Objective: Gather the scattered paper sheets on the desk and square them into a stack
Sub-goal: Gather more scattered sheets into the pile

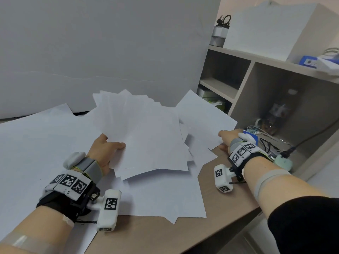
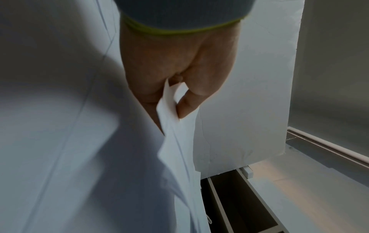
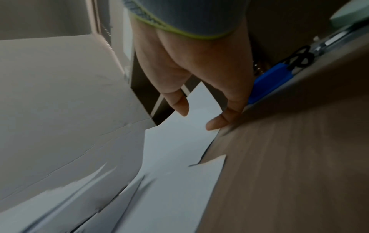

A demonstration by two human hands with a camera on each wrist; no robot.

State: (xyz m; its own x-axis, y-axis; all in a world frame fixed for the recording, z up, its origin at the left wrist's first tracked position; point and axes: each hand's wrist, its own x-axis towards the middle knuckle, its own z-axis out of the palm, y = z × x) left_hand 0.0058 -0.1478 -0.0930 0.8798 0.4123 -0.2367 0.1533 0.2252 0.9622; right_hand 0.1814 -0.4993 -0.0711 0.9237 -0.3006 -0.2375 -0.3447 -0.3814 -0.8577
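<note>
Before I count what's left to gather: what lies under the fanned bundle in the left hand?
Under the bundle, more loose sheets lie overlapping on the desk, corners poking out right. How many sit beneath it is hidden. The left hand holds the bundle's edge.

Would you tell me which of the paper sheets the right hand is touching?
The far-right sheet by the shelf. The right hand touches its edge; the left hand grips the fanned bunch, and other sheets lie untouched.
</note>
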